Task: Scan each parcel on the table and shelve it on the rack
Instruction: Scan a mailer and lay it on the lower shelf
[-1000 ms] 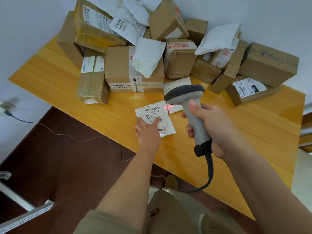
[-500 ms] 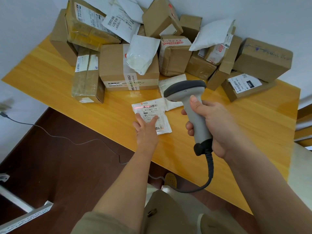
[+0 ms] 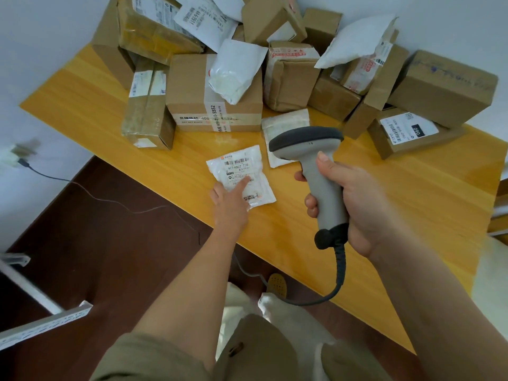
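White pouch (image 3: 242,174), grey scanner (image 3: 316,166), yellow wood-grain table (image 3: 384,202).

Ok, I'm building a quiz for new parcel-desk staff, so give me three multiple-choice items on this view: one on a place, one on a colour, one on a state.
1. Where does the small flat white plastic mailer with the barcode label lie?
A. on top of a cardboard box
B. on the yellow wooden table, near its front edge
C. on the floor

2. What colour is the handle of the corded handheld barcode scanner?
A. red
B. blue
C. grey

3. What is the left hand doing?
A. resting fingers on the mailer
B. hanging idle
C. gripping the scanner

Answers: 1 B, bare tabletop shows around the mailer. 2 C, grey handle below a darker head. 3 A, its fingers lie on the label while the right hand grips the scanner.
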Tool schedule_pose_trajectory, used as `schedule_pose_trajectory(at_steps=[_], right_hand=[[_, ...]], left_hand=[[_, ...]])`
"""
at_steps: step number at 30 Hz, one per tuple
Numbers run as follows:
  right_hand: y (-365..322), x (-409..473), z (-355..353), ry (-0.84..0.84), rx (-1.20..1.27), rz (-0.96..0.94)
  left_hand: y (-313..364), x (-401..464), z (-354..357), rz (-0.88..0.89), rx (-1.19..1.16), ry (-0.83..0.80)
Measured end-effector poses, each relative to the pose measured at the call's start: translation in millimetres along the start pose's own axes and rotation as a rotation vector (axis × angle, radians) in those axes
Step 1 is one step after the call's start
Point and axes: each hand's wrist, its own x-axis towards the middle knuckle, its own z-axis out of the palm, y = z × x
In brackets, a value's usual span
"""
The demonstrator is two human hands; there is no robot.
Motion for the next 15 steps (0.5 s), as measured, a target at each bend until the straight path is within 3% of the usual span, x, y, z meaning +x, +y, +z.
schedule_pose_trajectory(at_steps=[3, 9, 15], right_hand=[[8.9, -1.7, -7.2, 0.012, -0.012, 0.016], [32.2, -15.3, 4.1, 0.075, -0.027, 0.025], [66.2, -46.3, 75.5, 0.011, -0.139, -0.047]], left_hand=[[-11.5, -13.8, -5.5, -0.144, -0.205, 0.022], [-21.7, -38.7, -36.4, -0.235, -0.757, 0.011], [-80.3, -99.7, -86.5, -0.205, -1.327, 0.033]])
